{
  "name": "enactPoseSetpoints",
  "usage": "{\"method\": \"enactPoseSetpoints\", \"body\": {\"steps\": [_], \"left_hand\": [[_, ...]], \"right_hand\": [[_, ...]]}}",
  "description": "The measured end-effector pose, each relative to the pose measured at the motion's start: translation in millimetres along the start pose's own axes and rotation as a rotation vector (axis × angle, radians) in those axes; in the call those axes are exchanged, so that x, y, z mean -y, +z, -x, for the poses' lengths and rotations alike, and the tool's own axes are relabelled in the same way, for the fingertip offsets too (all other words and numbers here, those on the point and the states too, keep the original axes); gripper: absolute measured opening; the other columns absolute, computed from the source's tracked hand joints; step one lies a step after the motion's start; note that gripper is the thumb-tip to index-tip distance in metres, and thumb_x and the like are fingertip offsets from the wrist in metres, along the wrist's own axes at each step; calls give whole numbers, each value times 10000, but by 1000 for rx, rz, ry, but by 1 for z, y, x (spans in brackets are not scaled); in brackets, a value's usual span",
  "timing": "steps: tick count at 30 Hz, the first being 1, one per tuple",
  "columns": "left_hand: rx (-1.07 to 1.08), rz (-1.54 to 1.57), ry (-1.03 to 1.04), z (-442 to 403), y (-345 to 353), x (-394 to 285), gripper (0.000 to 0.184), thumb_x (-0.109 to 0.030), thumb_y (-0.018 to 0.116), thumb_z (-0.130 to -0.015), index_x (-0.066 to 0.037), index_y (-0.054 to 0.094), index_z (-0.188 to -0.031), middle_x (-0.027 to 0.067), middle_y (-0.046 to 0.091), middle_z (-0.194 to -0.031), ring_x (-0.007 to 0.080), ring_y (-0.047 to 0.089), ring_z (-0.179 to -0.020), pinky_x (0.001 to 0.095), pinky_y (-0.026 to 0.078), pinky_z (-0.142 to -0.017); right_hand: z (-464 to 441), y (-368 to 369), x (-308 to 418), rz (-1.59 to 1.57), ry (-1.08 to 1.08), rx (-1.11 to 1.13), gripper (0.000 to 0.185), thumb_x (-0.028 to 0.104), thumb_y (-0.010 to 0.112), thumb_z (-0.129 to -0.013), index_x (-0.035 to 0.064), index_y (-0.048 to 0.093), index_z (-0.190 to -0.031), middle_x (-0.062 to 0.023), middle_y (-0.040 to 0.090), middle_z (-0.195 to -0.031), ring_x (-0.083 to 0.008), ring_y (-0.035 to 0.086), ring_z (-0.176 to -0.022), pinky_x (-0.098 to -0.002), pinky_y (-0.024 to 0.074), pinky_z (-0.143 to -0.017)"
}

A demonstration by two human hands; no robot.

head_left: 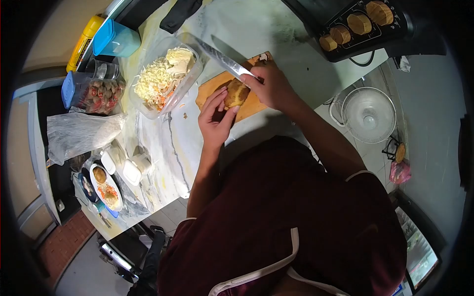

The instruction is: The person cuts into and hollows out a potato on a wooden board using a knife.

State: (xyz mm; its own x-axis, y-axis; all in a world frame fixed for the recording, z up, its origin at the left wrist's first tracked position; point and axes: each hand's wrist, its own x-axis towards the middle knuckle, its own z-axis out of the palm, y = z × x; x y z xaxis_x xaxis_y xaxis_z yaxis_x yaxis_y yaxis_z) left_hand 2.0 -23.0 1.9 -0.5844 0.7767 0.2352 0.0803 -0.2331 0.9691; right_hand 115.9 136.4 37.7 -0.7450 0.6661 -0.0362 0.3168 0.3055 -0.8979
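My left hand (216, 122) is closed on a brown, patchy potato (237, 94), with fingers and thumb on its near side. The potato rests over a wooden cutting board (210, 91). In my right hand (272, 88) is a long knife (217, 55), its blade pointing away to the upper left above the board. The knife's handle is mostly covered by my fingers. A small dark scrap (263, 57) lies at the board's far corner. Left of the board stands a clear plastic container (190, 84) of shredded cabbage and orange shreds.
At left are a blue-lidded tub (118, 42), a yellow bottle (85, 42), a jar (94, 93), a plastic bag (81, 132) and white-lidded containers (132, 172). An oval plate (116, 203) holds food. A black appliance (340, 53) stands far right; a basket (369, 114) sits below.
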Motion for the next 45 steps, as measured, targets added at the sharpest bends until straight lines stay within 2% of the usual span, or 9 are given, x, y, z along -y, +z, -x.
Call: {"method": "enactPoseSetpoints", "body": {"steps": [3, 5, 12, 17, 24, 33, 35, 38, 45], "left_hand": [[100, -192, 39, -2, -3, 2, 426, 101, 695, -802, 71, 577, -1211, 203, 515, -1333, 269, 523, -1237, 397, 441, -1055], [4, 55, -8, 1, 0, 9, 446, 104, 698, -799, 60, 560, -1221, 201, 506, -1348, 264, 524, -1233, 396, 440, -1056], [-17, 191, -48, -3, 7, 11, 459, 87, 714, -790, 43, 572, -1224, 192, 522, -1351, 263, 533, -1230, 380, 439, -1047], [51, -278, 12, -11, 1, -2, 490, -39, 758, -794, 19, 611, -1258, 182, 600, -1288, 240, 579, -1186, 326, 446, -1001], [82, -309, 3, -7, 0, 1, 463, -7, 708, -831, 16, 598, -1280, 174, 573, -1321, 254, 541, -1224, 342, 393, -1056], [-21, -297, 12, -12, 7, 3, 457, -68, 788, -775, 7, 655, -1205, 166, 630, -1243, 236, 613, -1122, 313, 463, -970], [-22, -305, -12, -12, 7, 3, 454, -65, 788, -774, 4, 658, -1204, 168, 629, -1241, 234, 611, -1119, 311, 461, -972], [-4, -298, 19, -14, 7, 1, 454, -63, 789, -772, -4, 661, -1204, 165, 632, -1232, 234, 609, -1121, 312, 461, -971], [-8, -333, 57, -13, 8, 3, 454, -58, 790, -767, -1, 663, -1199, 159, 636, -1217, 239, 610, -1110, 319, 460, -969]], "right_hand": [[-3, -5, 4, 29, 32, -18, 410, 301, 621, -942, 7, 515, -676, -10, 442, -524, -78, 448, -469, -279, 368, -451], [2, -5, 16, -92, 178, 37, 370, 317, 609, -932, 2, 598, -739, -107, 516, -590, -200, 475, -541, -354, 396, -542], [12, 0, 25, -157, 177, 41, 354, 317, 596, -945, 2, 610, -785, -94, 519, -587, -166, 470, -534, -339, 388, -529], [8, -2, 30, -171, 179, 40, 328, 298, 595, -944, 0, 616, -808, -105, 522, -586, -169, 470, -527, -340, 384, -525], [13, -4, 34, -68, 30, 20, 333, 289, 602, -937, -6, 608, -783, -139, 529, -603, -211, 473, -523, -347, 387, -525], [6, -6, 34, -84, 64, 38, 350, 298, 605, -936, -6, 603, -764, -148, 531, -594, -236, 491, -516, -360, 401, -534], [4, -6, 30, -31, -44, 5, 345, 295, 604, -934, -1, 601, -758, -145, 540, -594, -246, 499, -517, -361, 405, -539], [-1, -4, 21, 14, -135, -69, 297, 221, 622, -938, -10, 589, -754, -78, 468, -557, -133, 396, -514, -316, 360, -504], [3, -6, 25, -20, -161, -18, 312, 214, 619, -935, -15, 566, -729, -90, 453, -554, -152, 385, -508, -331, 359, -506]]}}
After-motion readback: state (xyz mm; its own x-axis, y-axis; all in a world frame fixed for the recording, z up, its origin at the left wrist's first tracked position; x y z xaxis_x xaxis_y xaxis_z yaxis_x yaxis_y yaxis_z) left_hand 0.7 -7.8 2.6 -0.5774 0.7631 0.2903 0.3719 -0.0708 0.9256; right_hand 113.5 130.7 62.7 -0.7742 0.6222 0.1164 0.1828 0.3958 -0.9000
